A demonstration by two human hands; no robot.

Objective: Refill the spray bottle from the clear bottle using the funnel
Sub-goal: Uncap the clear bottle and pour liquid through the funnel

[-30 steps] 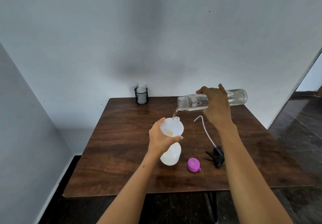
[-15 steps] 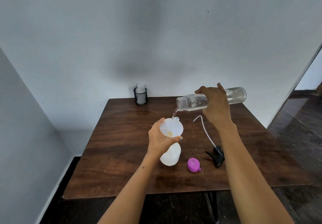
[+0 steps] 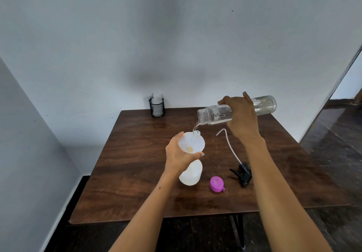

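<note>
A white translucent spray bottle stands on the wooden table with a white funnel set in its neck. My left hand grips the funnel and the bottle's neck from the left. My right hand holds the clear bottle almost level, its open mouth pointing left above the funnel. A thin stream of water falls from the mouth onto the funnel's far rim. The black spray head with its white tube lies on the table to the right.
A purple cap lies between the spray bottle and the spray head. A black mesh cup with something white in it stands at the table's far edge against the wall. An open doorway is on the right.
The clear bottle and my right hand have risen very slightly. Water keeps running into the funnel. My left hand has stayed in place.
</note>
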